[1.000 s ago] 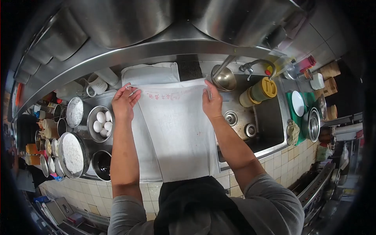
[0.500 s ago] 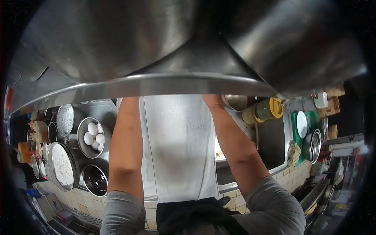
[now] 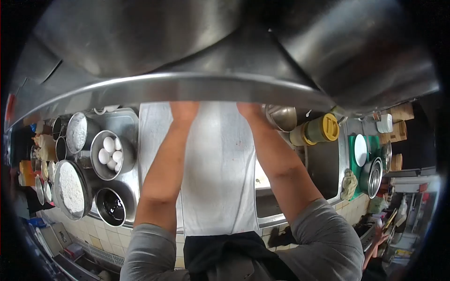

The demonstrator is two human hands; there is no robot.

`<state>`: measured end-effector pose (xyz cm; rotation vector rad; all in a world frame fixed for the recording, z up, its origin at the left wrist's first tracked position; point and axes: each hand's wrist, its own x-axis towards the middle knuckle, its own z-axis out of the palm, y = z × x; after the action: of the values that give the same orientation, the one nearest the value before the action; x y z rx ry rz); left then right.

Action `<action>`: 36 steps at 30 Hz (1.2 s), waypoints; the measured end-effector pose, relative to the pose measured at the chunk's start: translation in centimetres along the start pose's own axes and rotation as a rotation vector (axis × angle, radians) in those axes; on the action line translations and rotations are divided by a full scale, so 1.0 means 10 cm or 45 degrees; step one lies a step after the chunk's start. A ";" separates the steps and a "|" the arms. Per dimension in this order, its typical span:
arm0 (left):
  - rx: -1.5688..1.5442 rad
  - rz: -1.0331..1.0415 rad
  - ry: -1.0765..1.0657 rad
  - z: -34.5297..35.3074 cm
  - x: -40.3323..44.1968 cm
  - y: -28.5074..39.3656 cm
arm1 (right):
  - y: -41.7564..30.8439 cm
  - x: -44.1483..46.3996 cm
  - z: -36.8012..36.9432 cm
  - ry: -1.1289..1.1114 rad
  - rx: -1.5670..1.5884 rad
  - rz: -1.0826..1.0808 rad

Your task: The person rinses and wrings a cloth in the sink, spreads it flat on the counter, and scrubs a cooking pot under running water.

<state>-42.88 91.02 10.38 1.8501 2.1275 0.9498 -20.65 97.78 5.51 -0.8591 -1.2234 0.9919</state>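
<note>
A long white cloth [image 3: 215, 178] lies spread out in front of me and reaches down to my dark apron [image 3: 225, 255]. Both arms stretch forward over it. Only the wrist end of my left hand [image 3: 184, 110] shows, above the cloth's left half. At the cloth's right edge, close to a steel bowl [image 3: 282, 117], is my right hand [image 3: 250, 109], likewise seen only at its wrist end. A shiny metal edge [image 3: 197, 89] covers the fingers of both hands, so what they hold or touch is hidden.
To the left are a bowl of white eggs [image 3: 110, 154], a bowl of white powder [image 3: 72, 189] and a bowl of dark liquid [image 3: 111, 207]. Yellow-lidded containers [image 3: 323, 127] stand by the sink [image 3: 323, 173]. Another person's hand [image 3: 380, 236] appears at lower right.
My left hand and forearm have moved right, inward over the cloth, uncovering its left side. My right arm stays nearly in place. Another person's hand has come into view at lower right.
</note>
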 end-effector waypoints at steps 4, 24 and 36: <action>0.372 -0.007 -0.167 0.06 -0.21 0.18 | -0.29 0.01 -0.06 -0.312 -2.145 -0.015; 0.224 -0.127 -0.363 -0.92 -2.98 0.81 | -1.26 -0.86 0.40 -0.696 -1.883 -0.106; 0.290 -0.128 -0.432 -0.98 -3.24 0.73 | -1.51 -1.70 -0.26 -0.753 -1.727 -0.124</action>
<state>-34.79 57.45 13.17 1.8227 2.1576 0.3510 -16.93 76.62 13.28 -1.5373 -2.4898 0.1836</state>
